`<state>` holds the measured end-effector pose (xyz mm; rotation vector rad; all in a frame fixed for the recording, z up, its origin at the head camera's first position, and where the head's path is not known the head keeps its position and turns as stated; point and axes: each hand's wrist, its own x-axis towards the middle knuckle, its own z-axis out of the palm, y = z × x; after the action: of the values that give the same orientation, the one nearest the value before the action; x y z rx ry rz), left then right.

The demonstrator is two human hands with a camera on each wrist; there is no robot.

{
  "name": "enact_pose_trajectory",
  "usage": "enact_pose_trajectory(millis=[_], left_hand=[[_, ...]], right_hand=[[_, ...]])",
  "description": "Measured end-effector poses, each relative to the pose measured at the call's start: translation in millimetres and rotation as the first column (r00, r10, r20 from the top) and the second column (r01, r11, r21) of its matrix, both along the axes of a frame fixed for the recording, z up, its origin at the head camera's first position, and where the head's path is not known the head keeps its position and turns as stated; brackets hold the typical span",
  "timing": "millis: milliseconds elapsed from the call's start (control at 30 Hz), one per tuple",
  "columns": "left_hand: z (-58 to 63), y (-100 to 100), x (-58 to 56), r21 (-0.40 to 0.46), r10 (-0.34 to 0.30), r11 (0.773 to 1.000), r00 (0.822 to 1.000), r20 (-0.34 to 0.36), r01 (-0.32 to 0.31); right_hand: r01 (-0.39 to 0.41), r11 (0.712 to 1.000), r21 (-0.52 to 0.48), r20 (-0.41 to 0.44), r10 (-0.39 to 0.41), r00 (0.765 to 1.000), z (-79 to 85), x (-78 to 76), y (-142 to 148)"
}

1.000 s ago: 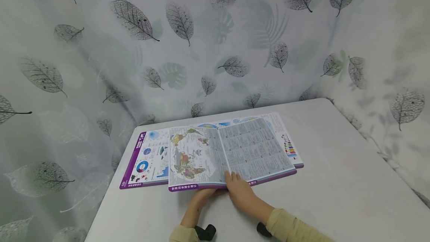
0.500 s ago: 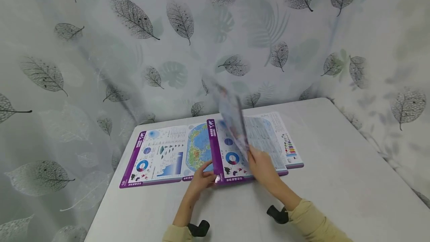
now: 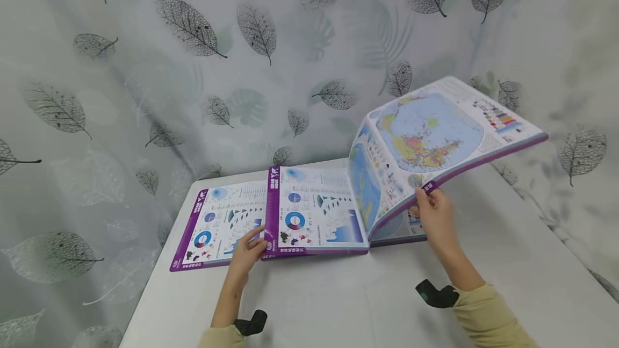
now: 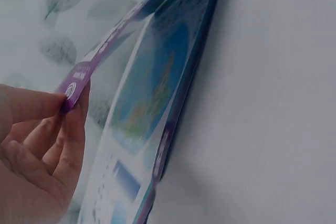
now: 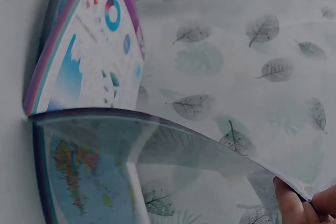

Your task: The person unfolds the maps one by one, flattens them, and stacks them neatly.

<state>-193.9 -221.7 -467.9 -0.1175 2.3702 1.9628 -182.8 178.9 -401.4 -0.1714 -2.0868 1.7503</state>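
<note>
A large glossy folded map sheet with a purple border and charts is spread between my hands. My left hand pinches its lower left corner; in the left wrist view the thumb and fingers close on that purple corner. Its right panel, printed with a world map, stands raised and bent over a crease. My right hand pinches the lower edge of this panel; the right wrist view shows only its fingertips at the edge. A second, similar map sheet lies flat beneath, partly hidden.
Both sheets are on or over a white table, near its back edge. A leaf-patterned curtain hangs right behind and along the sides. A black wrist mount sits on each forearm, beside the beige sleeves.
The upper map sheet has gone from folded to opened out. My right hand has swung its panel over and to the right, while my left hand has moved left with the corner.
</note>
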Motion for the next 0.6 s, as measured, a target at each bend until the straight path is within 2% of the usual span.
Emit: enact_pose_trajectory(millis=[100,167,300,367,467,533,600], left_hand=[[2.6,-19,0.6,-0.039,0.079,0.996,0.997,-0.001,-0.079],[2.9,-28,0.4,-0.074,0.145,0.987,0.989,0.032,-0.142],[0.9,-46,1.7,-0.128,0.236,0.966,0.969,0.074,-0.225],[-1.2,-55,3.7,-0.15,0.278,0.953,0.958,0.077,-0.264],[-6.7,-68,6.0,-0.178,0.337,0.93,0.939,0.07,-0.32],[-12.6,-77,5.9,-0.197,0.381,0.91,0.923,0.05,-0.365],[-19.1,-84,4.5,-0.236,0.429,0.881,0.903,0.035,-0.409]], right_hand=[[-0.003,0.995,-0.104,0.068,0.01,0.998,-8.2,0.5,7],[-0.004,0.99,-0.14,0.094,0.018,0.995,-16.3,1.1,9],[-0.015,0.975,-0.22,0.091,0.035,0.995,-39.2,1.1,10],[-0.045,0.947,-0.317,0.069,0.07,0.995,-53.9,1.0,10],[-0.091,0.9,-0.425,0.11,0.151,0.982,-69.3,2.7,7],[-0.13,0.848,-0.514,0.156,0.241,0.958,-76.6,5.5,5],[-0.172,0.811,-0.559,0.228,0.349,0.909,-80.5,9.6,5]])
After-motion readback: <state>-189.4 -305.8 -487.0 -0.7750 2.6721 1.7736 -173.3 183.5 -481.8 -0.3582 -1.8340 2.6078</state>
